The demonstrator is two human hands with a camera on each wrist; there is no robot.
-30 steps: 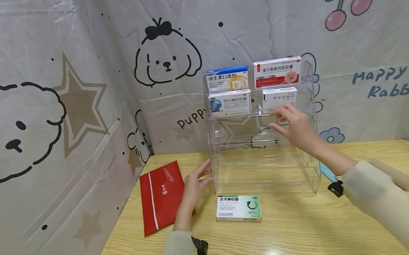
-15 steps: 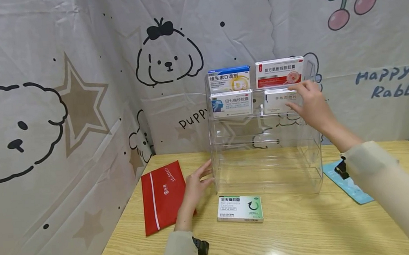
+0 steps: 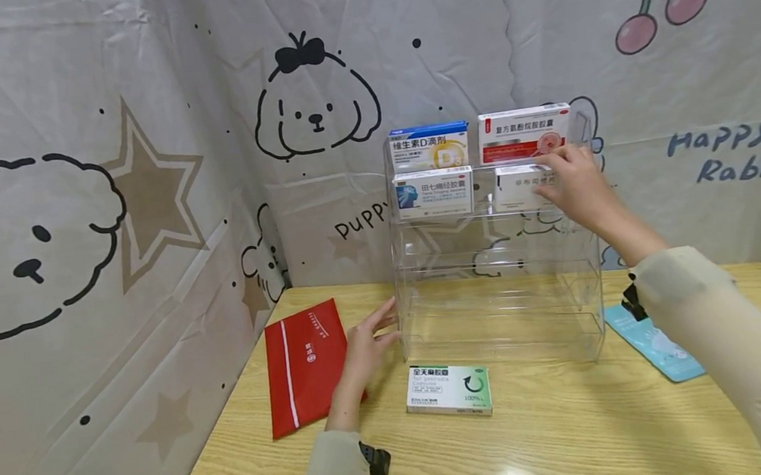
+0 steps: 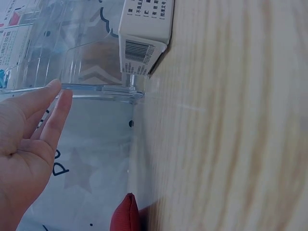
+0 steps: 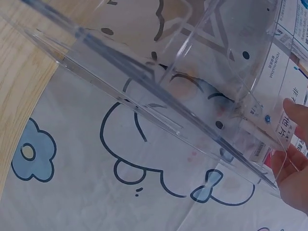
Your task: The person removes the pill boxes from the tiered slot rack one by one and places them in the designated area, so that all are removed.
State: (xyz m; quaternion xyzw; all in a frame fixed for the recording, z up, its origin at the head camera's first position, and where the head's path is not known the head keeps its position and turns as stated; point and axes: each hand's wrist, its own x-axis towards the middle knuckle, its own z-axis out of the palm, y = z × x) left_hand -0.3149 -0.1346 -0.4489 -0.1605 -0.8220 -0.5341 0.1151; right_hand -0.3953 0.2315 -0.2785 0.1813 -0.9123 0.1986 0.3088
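A clear acrylic rack (image 3: 503, 330) with several tiers stands on the table. My right hand (image 3: 580, 186) is at the right end of a white medicine box (image 3: 516, 188) on the second tier. In the right wrist view the thumb lies on this box's front, with the fingers curled round its end. Low at the rack's left side is my left hand (image 3: 366, 347), its straight fingertips touching the side panel's edge. Left of the white box sits a box with a blue head picture (image 3: 434, 194). The top tier bears a blue-and-yellow box (image 3: 429, 149) and a red-and-white one (image 3: 524, 134).
In front of the rack a green-and-white capsule box (image 3: 447, 389) lies flat on the wooden table (image 3: 545, 443). A red pouch (image 3: 307, 371) is on the left, beside my left forearm. Under my right arm lies a light-blue packet (image 3: 662, 344). Printed cloth hangs behind.
My right hand has moved right from the white box's lower front to its right end, where it now grips. The left hand stays at the rack. The view has shifted slightly.
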